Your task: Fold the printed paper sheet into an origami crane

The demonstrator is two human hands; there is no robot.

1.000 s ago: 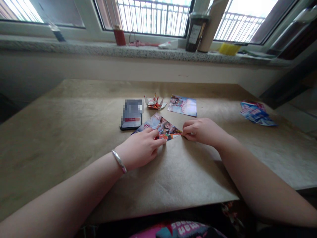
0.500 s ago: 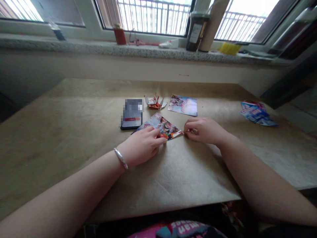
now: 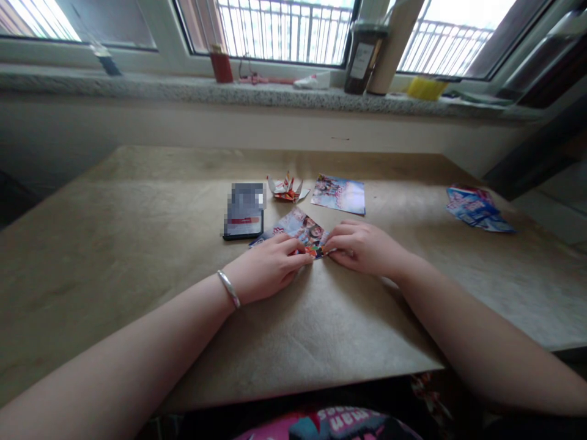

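Observation:
A folded sheet of printed paper (image 3: 300, 223) lies on the table in front of me, one point facing away. My left hand (image 3: 269, 267), with a silver bangle at the wrist, presses on its near left part; thumb and fingers are closed together at the near fold. At the paper's right corner, my right hand (image 3: 367, 249) is closed in a pinch. The fingertips of both hands are close together and hide part of the near edge. Just beyond the paper sits a folded paper crane (image 3: 288, 190), with a flat printed sheet (image 3: 339, 194) to its right.
A phone (image 3: 244, 214), its screen blurred, lies left of the crane. Several blue and red printed papers (image 3: 479, 209) are piled at the table's right. Along the windowsill (image 3: 160, 90) stand a red container (image 3: 222, 65), a dark jar (image 3: 364, 60) and a yellow item (image 3: 426, 88).
My right hand has moved left, closer to my left hand, and now covers the paper's right corner. My left hand has shifted slightly right.

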